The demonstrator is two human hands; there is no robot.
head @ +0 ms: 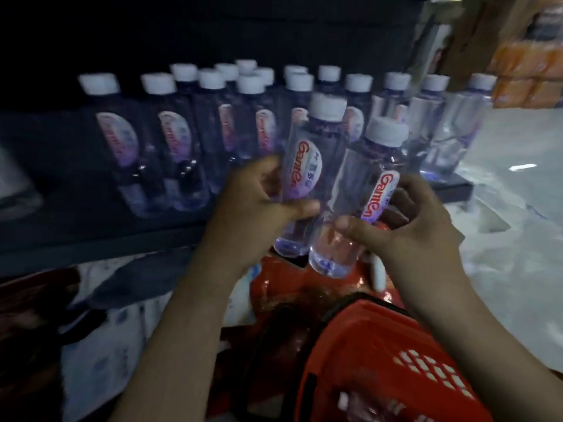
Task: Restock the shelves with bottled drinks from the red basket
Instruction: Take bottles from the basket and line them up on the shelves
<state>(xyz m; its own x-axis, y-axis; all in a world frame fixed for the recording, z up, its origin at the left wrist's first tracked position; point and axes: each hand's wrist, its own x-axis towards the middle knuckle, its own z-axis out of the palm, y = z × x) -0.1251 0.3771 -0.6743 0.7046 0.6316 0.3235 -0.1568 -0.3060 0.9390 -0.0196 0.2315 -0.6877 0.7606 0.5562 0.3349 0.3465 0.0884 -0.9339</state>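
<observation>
My left hand [254, 208] grips a clear water bottle [307, 166] with a white cap and a red-lettered label. Beside it, my right hand [408, 226] holds a second identical bottle [353, 208], tilted slightly right. Both bottles hang in the air just in front of the dark shelf [76, 236], touching each other. Several bottles of the same kind [170, 141] stand in rows on that shelf. The red basket [396, 360] sits below my hands at the bottom right, with a bottle cap [342, 400] showing inside.
Plastic-wrapped packs [100, 345] lie under the shelf at the lower left. Orange packaged goods [527, 74] are stacked at the upper right. The pale floor [511, 239] stretches to the right of the shelf end.
</observation>
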